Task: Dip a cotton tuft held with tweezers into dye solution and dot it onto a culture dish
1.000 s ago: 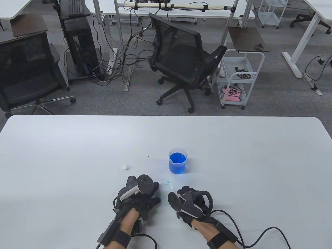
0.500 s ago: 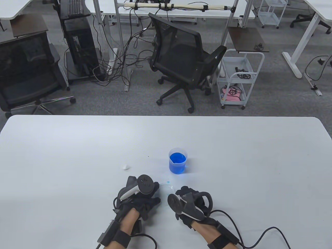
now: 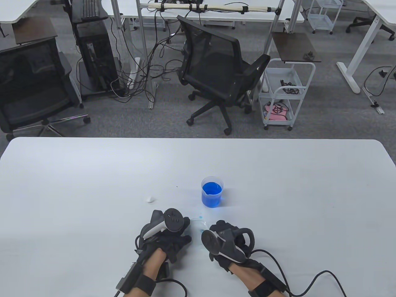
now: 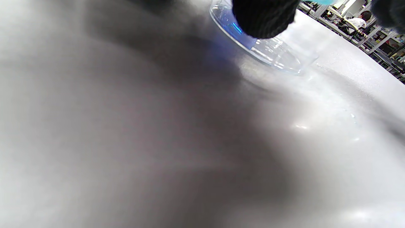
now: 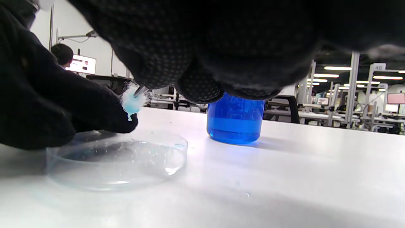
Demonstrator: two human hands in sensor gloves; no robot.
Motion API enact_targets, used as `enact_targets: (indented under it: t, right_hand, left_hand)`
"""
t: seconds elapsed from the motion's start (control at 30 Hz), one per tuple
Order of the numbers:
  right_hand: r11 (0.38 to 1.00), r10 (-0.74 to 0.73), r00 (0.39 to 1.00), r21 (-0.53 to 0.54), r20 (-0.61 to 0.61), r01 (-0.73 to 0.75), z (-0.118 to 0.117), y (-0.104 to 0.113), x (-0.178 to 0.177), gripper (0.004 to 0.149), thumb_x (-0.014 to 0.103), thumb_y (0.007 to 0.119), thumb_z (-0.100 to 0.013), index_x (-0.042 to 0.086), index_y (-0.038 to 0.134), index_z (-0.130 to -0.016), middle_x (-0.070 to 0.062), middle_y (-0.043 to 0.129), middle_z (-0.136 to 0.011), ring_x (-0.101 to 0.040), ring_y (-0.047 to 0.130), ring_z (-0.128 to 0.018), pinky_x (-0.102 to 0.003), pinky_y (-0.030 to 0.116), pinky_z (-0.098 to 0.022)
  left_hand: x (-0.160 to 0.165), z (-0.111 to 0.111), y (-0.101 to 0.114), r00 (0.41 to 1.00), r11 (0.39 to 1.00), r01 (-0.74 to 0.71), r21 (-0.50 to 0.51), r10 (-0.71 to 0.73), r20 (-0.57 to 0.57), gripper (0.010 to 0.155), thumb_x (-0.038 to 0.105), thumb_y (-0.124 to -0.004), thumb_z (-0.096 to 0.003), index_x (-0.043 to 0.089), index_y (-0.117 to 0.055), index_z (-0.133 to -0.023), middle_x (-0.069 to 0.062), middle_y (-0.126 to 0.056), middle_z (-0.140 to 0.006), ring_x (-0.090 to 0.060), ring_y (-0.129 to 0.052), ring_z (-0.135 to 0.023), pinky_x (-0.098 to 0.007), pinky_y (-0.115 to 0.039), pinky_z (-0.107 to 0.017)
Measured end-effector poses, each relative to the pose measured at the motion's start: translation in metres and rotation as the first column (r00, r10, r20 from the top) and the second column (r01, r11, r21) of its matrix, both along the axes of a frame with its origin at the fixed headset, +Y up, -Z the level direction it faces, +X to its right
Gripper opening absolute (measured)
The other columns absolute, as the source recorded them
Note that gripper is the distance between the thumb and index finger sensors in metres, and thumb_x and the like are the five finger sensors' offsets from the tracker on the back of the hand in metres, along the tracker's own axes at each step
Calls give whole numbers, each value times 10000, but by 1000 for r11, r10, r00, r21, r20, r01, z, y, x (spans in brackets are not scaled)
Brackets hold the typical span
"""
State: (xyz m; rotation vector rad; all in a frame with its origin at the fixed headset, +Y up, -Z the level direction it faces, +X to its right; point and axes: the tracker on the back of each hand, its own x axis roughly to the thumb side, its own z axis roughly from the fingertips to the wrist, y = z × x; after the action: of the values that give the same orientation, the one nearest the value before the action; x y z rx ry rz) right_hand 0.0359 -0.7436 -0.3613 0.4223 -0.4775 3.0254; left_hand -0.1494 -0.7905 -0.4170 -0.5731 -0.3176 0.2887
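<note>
On the white table (image 3: 92,173), the right hand (image 3: 227,243) holds metal tweezers (image 5: 139,91) whose tips pinch a cotton tuft (image 5: 133,102). The tuft is pale blue and wet, with a drop hanging from its underside, and it hangs above the far left rim of the clear culture dish (image 5: 117,161), not touching the dish floor. Most of the tweezers are hidden under the gloved fingers (image 5: 164,72).

The left hand (image 3: 168,236) lies on the table at the dish's left side; in the left wrist view a gloved fingertip (image 4: 262,17) sits on the dish rim, and the dish (image 4: 272,50) shows a blue tint under it. How far its fingers are spread cannot be told.

A plastic beaker of blue dye solution (image 3: 212,191) stands just beyond the dish, apart from it. A small white cotton ball (image 3: 150,199) lies on the table to the beaker's left, well clear of both hands.
</note>
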Motion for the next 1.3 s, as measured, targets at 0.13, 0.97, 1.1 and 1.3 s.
enact_targets:
  t: [0.13,0.97,1.1,1.3]
  right_hand:
    - [999,35,999,-24,-14,-35,0,-10,-5,403,292,919,-255,15,1065,-509,-233,1033,-514,-164,995,-183,-327,905,-76]
    - [996,69,998,-59,-3,-69,-18,-22,-13,404,293,918,-255,15,1066,-509,-232,1034,-513,-164,994,-185,-327,905,-78]
    - [992,110,994,-65,-18,-111,-19,-31,-18,403,293,917,-257,16,1066,-509,-231,1034,-513,-164,994,-186,-327,905,-78]
    - [997,70,998,-36,6,-69,-19,-21,-15,402,293,918,-255,16,1067,-506,-231,1034,-513,-163,995,-184,-327,905,-77]
  left_hand:
    - [0,0,0,1000,1000,0,0,0,0,696,453,-661,-620,269,-259,-1158,-259,-127,-1221,-562,-130,-1044,-779,-175,-654]
    - [0,0,-1,1000,1000,-4,-1,4,2,697,454,-663,-619,268,-262,-1158,-259,-129,-1220,-562,-129,-1044,-779,-175,-654]
    - [0,1,-1,1000,1000,-5,-2,5,1,695,454,-662,-620,270,-262,-1157,-259,-127,-1220,-561,-127,-1044,-778,-175,-655]
    - [0,1,-1,1000,1000,-3,2,3,4,696,453,-662,-619,268,-262,-1157,-263,-129,-1220,-565,-130,-1043,-779,-175,-654]
